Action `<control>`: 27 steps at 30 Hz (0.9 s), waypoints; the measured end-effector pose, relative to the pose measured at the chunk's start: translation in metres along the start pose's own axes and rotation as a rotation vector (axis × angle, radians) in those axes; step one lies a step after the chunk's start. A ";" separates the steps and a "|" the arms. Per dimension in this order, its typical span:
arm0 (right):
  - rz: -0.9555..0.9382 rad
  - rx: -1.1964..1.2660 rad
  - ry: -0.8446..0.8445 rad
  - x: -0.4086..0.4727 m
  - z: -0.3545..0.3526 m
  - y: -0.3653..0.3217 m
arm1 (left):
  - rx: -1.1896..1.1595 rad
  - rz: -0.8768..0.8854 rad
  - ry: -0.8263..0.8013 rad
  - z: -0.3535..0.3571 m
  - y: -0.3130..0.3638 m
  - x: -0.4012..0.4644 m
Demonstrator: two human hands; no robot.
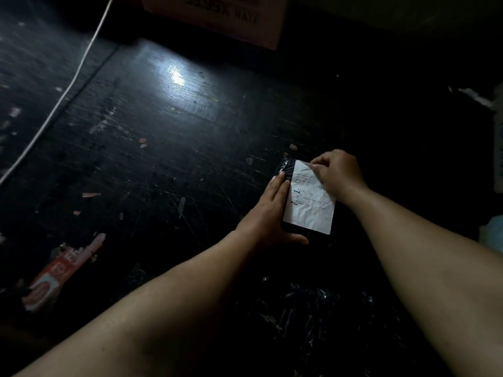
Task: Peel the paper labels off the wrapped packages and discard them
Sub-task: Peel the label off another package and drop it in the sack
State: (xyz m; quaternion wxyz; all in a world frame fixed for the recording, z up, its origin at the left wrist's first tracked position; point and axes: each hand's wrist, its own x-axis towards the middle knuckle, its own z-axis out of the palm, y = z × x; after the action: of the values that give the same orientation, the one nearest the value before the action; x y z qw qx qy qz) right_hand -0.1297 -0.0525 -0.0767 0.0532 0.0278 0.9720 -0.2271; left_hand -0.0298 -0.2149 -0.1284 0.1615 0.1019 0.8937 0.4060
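Left hand (268, 213), fingers straight, steadies the black wrapped package (287, 165); right hand (337, 170) pinches its paper label (310, 205). White cable (68, 91), red wrapper (57, 273) and cardboard box (217, 20) sit on the scrap-strewn surface (163, 131).

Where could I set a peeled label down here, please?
Mostly bare, save small scraps: between the white cable and the package, below the cardboard box. Crowded: by the red wrapper and the crinkled black plastic.

Right fingers (324, 165) on label (310, 204) — black package (287, 166)
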 end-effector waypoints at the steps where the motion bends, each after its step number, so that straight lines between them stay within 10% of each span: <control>1: -0.017 0.011 0.002 -0.001 -0.001 0.002 | -0.003 -0.002 0.000 0.000 -0.001 0.000; 27: -0.208 -0.199 -0.123 -0.007 -0.019 0.003 | -0.043 -0.032 -0.014 -0.003 0.005 0.001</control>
State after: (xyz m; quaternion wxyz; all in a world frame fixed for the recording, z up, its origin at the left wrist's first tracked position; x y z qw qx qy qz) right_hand -0.1239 -0.0416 -0.0601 0.0914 -0.0925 0.9822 -0.1353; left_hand -0.0315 -0.2137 -0.1231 0.1767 0.0869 0.8852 0.4215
